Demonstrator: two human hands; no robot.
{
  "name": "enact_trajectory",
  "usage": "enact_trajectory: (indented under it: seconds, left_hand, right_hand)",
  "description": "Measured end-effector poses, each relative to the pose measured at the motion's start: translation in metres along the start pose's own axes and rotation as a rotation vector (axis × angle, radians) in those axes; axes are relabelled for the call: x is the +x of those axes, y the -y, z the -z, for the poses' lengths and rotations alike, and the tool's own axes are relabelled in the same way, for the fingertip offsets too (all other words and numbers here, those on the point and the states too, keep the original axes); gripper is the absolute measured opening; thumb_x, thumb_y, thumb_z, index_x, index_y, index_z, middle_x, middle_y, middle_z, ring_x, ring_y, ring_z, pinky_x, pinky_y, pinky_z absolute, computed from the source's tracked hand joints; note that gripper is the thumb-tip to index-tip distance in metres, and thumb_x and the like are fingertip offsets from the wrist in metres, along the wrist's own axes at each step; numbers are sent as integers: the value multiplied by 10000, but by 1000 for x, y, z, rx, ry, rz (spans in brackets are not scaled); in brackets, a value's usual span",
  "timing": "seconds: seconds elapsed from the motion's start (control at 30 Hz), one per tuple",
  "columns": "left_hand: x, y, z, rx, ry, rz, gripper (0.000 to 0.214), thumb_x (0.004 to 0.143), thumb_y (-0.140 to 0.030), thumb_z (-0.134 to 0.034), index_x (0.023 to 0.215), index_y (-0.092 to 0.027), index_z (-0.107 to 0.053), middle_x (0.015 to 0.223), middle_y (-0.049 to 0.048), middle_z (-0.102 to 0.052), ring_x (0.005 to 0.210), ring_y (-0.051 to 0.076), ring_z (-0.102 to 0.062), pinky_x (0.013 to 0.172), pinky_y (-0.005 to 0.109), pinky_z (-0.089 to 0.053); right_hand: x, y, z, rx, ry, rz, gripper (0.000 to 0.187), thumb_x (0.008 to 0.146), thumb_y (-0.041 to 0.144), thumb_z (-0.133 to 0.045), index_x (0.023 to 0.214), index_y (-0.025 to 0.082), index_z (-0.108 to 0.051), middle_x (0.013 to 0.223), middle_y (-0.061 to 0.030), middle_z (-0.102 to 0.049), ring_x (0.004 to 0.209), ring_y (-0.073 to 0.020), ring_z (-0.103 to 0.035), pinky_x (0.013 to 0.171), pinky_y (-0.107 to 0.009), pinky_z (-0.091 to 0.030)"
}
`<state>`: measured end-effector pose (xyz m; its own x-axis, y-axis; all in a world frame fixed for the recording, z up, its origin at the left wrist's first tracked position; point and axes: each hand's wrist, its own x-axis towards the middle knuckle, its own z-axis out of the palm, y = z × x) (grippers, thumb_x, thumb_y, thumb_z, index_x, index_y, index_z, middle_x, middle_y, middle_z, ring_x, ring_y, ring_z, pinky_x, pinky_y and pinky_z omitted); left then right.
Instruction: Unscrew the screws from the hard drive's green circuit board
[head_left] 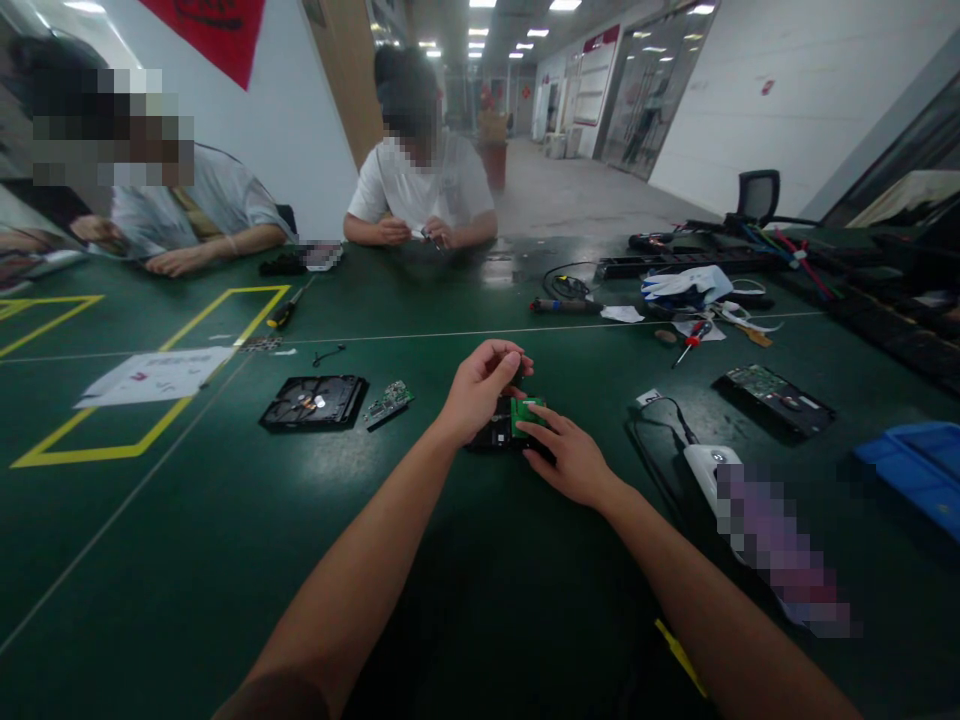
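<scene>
A black hard drive (pixel 493 432) with a green circuit board (pixel 527 415) lies flat on the table in front of me. Over its far left part is my left hand (pixel 486 388), thumb and fingers pinched together; whatever is between them is hidden. My right hand (pixel 571 455) rests from the right with fingers spread, the fingertips touching the green board. Left of the drive lie a loose circuit board (pixel 388 402) and another black drive (pixel 315 402) with its underside up. A third drive (pixel 776 398), its circuit board showing, sits to the right.
A white device with a cable (pixel 712 462) and a blue bin (pixel 915 470) are at the right. Beyond lie a red screwdriver (pixel 691 342), gloves (pixel 688 286) and an electric screwdriver (pixel 566 306). A yellow screwdriver (pixel 283 312) and paper (pixel 154 376) lie left. Two people sit across the green table (pixel 225 560).
</scene>
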<state>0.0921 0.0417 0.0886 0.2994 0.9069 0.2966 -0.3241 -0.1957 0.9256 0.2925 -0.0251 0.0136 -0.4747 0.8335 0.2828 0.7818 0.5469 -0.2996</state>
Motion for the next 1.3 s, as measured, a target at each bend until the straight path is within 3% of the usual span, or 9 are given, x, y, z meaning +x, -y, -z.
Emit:
enact_trajectory:
  seconds: [0.1, 0.33, 0.6, 0.77, 1.0, 1.3]
  left_hand:
    - [0, 0, 0, 35, -13, -24, 259, 955, -384, -707, 1093, -182, -621, 1012, 62, -691, 946, 165, -675, 703, 258, -633]
    - [-1, 3, -2, 42, -15, -34, 258, 943, -357, -728, 1079, -179, -599, 1009, 50, -668, 925, 152, -676, 735, 279, -659]
    - [-1, 7, -2, 50, -11, -54, 262, 920, -351, -750, 1070, -183, -616, 999, 34, -639, 876, 136, -651, 742, 295, -674]
    - [-1, 6, 1, 126, -31, -51, 276, 942, -406, -708, 1101, -181, -693, 1021, 46, -639, 834, 132, -621, 666, 246, -649]
    - [1, 10, 6, 103, 77, 3, 338, 999, -445, -619, 1222, -204, -698, 1079, 86, -680, 1006, 210, -663, 660, 261, -641]
    - [-2, 10, 0, 300, 45, -95, 300, 1001, -394, -604, 1204, -190, -691, 1115, 92, -683, 996, 210, -670, 685, 268, -635]
  right_hand:
    - [0, 0, 0, -8, -1, -9, 434, 1013, 354, -589, 1444, 303, -593, 1607, -84, -467, 1377, -338, -549, 1092, -553, -517]
    - [-1, 2, 1, -3, 2, -23, 432, 1011, 375, -596, 1437, 305, -601, 1614, -78, -459, 1371, -337, -553, 1087, -545, -522]
    - [0, 2, 2, 9, 1, -13, 436, 1012, 369, -592, 1443, 299, -592, 1609, -89, -463, 1375, -346, -548, 1081, -564, -522]
    - [-1, -1, -1, 6, -4, -4, 433, 1012, 366, -590, 1441, 304, -590, 1614, -83, -459, 1386, -343, -540, 1091, -570, -516]
    - [0, -1, -3, -5, -6, 1, 429, 1008, 357, -595, 1436, 316, -595, 1610, -79, -465, 1375, -337, -552, 1088, -557, -520]
    - [0, 1, 1, 9, 8, -5, 427, 1013, 361, -589, 1436, 303, -594, 1618, -86, -454, 1379, -334, -546, 1084, -552, -520]
